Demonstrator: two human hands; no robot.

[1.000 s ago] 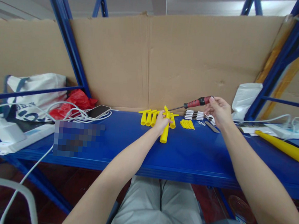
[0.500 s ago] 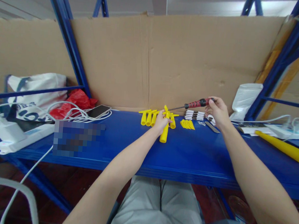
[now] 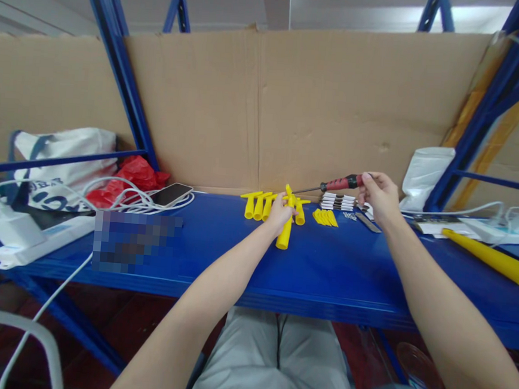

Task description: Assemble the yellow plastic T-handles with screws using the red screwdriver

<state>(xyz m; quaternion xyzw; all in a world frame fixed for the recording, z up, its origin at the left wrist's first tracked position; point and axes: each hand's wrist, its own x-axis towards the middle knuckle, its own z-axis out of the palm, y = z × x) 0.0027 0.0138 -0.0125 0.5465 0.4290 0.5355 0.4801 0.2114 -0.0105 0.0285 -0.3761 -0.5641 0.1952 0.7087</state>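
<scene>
My left hand (image 3: 279,213) is closed around a yellow T-shaped plastic part (image 3: 284,235), whose round tube end points toward me. My right hand (image 3: 380,195) grips the back end of a screwdriver (image 3: 342,182) with a red and black handle. Its shaft runs level to the left and meets the yellow part near its top; the exact contact at the tip is too small to make out. Several similar yellow parts (image 3: 258,208) lie in a row behind my left hand. Small flat yellow pieces (image 3: 325,217) lie under the screwdriver, beside a stack of white pieces (image 3: 337,201).
Small metal bits (image 3: 350,215) and a flat grey tool (image 3: 368,222) lie below my right hand. A long yellow piece (image 3: 490,256) rests at the right. At the left are a phone (image 3: 172,194), white cables, a red bag (image 3: 139,173) and a power strip (image 3: 49,241). Cardboard (image 3: 338,105) stands behind.
The fingers of my right hand have shifted slightly on the screwdriver's handle end. My left hand keeps its hold on the yellow part in the same place.
</scene>
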